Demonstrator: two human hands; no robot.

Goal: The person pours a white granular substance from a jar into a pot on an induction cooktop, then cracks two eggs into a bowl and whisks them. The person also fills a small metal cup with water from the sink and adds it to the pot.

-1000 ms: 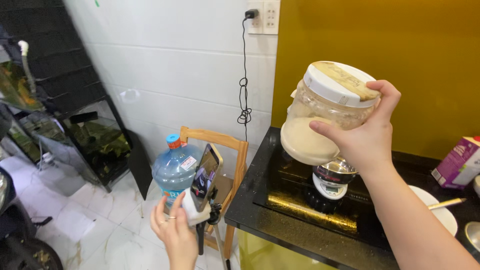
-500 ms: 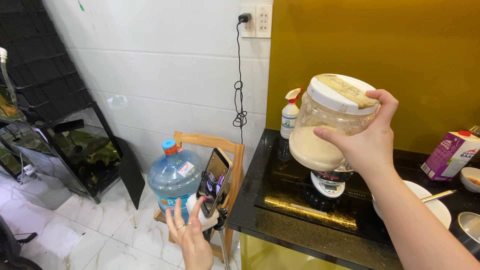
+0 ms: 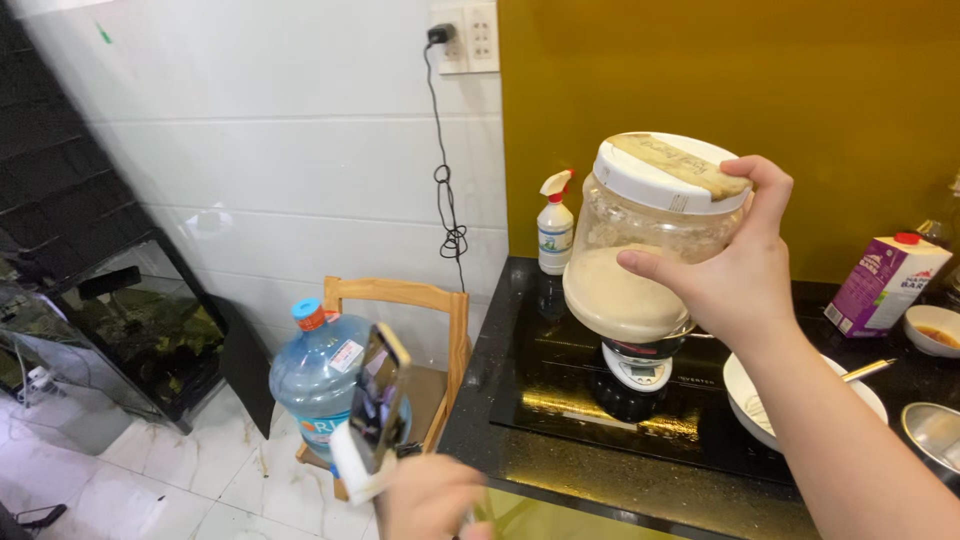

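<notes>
White wall tiles and a yellow panel back the black cooktop point(image 3: 640, 420). Above the cooktop my right hand point(image 3: 735, 275) grips a clear plastic jar point(image 3: 645, 240) of pale powder, tilted, over a small kitchen scale point(image 3: 637, 365). Left of the cooktop my left hand point(image 3: 430, 497) clasps a phone holder point(image 3: 368, 420).

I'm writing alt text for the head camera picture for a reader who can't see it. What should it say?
A right hand holds a clear white-lidded jar of beige powder, tilted, above a small kitchen scale on a black cooktop. The left hand grips a phone on a white handle, near a blue water jug on a wooden chair.
</notes>
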